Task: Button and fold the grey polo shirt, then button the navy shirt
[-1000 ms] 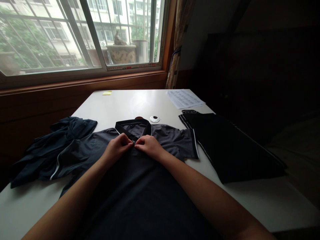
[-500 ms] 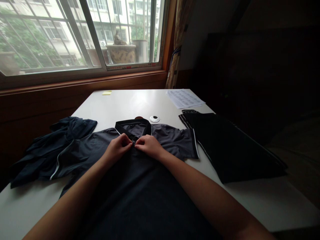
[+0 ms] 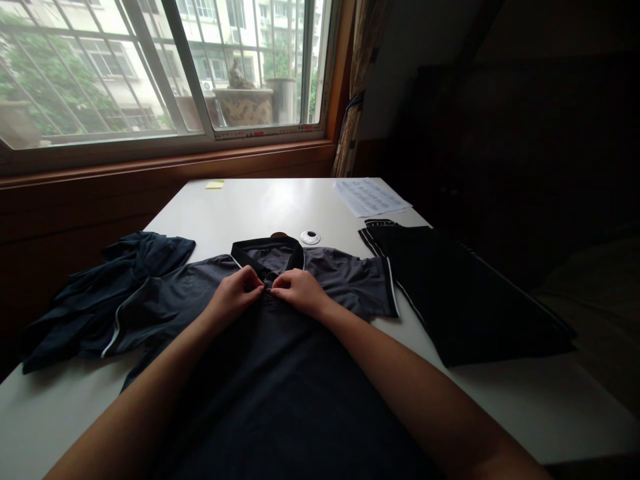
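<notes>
A dark short-sleeved polo shirt (image 3: 280, 387) lies spread face up in front of me, its black collar (image 3: 245, 253) toward the window and white piping along the sleeve ends. My left hand (image 3: 239, 293) pinches one side of the front opening just below the collar. From the other side, my right hand (image 3: 299, 291) pinches the same placket, fingertips nearly meeting the left ones. The small spot between the fingertips is mostly hidden, so I cannot make out a button there.
Left of the shirt lies a crumpled dark garment (image 3: 95, 300); at right are folded black trousers or similar (image 3: 465, 300) with white edging. Beyond the collar sits a small round white object (image 3: 311, 237). Printed papers (image 3: 373, 198) and a yellow note (image 3: 215, 184) lie on the white table (image 3: 270, 200).
Both hands stay at the placket in almost the same pinch. The whole view has shifted very slightly; nothing else visibly differs.
</notes>
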Motion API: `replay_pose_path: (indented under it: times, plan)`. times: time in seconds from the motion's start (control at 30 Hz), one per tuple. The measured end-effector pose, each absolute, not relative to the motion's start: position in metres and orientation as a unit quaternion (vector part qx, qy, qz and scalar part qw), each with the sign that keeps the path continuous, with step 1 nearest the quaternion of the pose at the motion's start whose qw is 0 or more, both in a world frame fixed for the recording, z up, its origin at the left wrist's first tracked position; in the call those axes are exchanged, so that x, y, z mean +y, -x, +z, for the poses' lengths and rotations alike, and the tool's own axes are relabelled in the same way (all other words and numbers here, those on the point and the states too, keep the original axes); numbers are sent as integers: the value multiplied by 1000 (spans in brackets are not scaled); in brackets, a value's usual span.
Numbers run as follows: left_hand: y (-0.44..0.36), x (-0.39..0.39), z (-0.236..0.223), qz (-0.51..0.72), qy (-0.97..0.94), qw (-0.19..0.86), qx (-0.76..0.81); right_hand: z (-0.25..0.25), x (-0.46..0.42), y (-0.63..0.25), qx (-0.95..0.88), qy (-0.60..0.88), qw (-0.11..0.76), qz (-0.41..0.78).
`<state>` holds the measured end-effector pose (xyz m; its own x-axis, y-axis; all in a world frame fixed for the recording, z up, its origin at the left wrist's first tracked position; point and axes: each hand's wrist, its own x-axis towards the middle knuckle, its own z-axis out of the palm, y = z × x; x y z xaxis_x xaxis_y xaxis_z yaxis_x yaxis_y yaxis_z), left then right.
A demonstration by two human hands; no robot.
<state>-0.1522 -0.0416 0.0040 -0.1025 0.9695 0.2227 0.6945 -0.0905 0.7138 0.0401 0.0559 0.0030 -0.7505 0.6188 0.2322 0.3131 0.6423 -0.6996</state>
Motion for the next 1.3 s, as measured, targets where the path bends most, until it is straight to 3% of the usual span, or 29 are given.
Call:
replay_pose_path:
  times: [0.53,0.87,1.3]
  plan:
    - [148,-42,9,347,-656,179,646,-1,58,-41,-879,245,246,326]
    - [149,-44,16,360,-648,230,631,1,56,-42,-869,249,251,347]
    - [148,-42,8,352,-661,176,639,-2,58,-42,-874,244,250,337]
